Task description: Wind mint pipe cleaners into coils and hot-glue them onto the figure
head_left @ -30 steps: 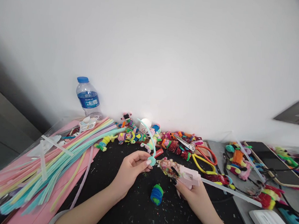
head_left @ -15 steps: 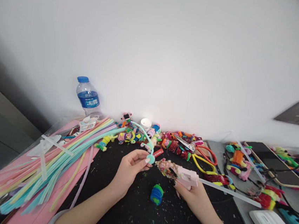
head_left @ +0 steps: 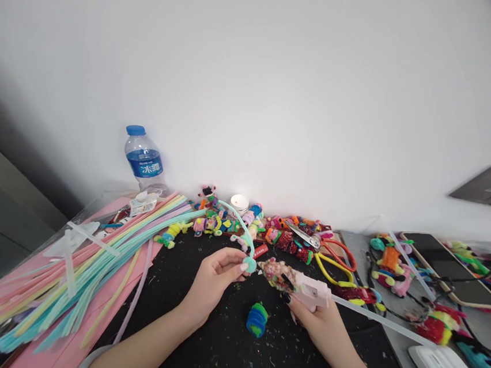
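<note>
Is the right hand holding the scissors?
No, the right hand grips the glue gun; the scissors lie beyond it.

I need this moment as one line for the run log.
left-hand grip: pinching mint coil | right-hand grip: holding pink glue gun, aimed at coil | black mat: blue-green roll, untouched

From here I see that the free end of the mint pipe cleaner [head_left: 247,234] has dipped left since a second ago, its arc now passing lower by the white jar [head_left: 239,202]. Compared with half a second ago, I have its coiled end [head_left: 249,265] slightly farther right in my left hand [head_left: 223,274], and the pink glue gun [head_left: 311,291] in my right hand [head_left: 317,317] has shifted slightly right too.
</note>
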Available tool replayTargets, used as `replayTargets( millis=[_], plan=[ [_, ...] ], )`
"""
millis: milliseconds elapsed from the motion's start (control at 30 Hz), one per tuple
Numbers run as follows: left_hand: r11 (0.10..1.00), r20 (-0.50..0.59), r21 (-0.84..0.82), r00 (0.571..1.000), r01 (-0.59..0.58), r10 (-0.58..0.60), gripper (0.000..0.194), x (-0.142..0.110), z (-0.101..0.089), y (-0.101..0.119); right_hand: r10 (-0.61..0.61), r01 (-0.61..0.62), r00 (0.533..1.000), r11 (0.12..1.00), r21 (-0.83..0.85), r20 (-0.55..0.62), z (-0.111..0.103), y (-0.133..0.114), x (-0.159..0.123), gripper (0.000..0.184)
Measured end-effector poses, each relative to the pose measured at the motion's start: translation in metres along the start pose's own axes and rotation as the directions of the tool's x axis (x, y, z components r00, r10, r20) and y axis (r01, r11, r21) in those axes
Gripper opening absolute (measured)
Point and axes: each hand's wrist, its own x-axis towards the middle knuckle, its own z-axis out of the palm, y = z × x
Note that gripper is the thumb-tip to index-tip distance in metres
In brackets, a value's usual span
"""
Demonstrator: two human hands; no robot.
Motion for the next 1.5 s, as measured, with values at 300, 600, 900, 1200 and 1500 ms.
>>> replayTargets(
  millis=[300,600,900,1200,1500],
  plan=[
    [1.0,0.005,-0.016,1.0,0.014,-0.014,0.021,-0.0011,0.0023,0.0031,-0.013,0.014,1.0,1.0,0.021,-0.024,0.0009,0.0003,-0.0005,0.019],
    [0.997,-0.007,-0.067,0.999,0.032,-0.033,0.024,-0.0008,0.002,0.0039,-0.001,0.001,1.0,1.0,0.003,0.006,0.0,0.0013,-0.0012,0.02],
    [0.997,0.012,-0.076,1.0,0.028,-0.028,0.02,-0.0006,0.0003,0.0024,-0.03,0.03,0.999,1.0,0.002,0.015,0.0014,-0.0008,-0.0009,0.018],
    [0.998,0.008,-0.059,1.0,-0.001,0.001,0.019,0.0001,-0.0003,0.001,-0.067,0.067,0.996,0.998,-0.006,0.059,0.0016,0.0012,-0.0011,0.02],
    [0.984,0.036,0.141,0.994,-0.112,0.108,0.011,-0.0004,0.0008,0.0002,-0.01,0.012,0.999,0.999,0.053,-0.047,-0.0008,0.0012,0.0004,0.024]
  ],
)
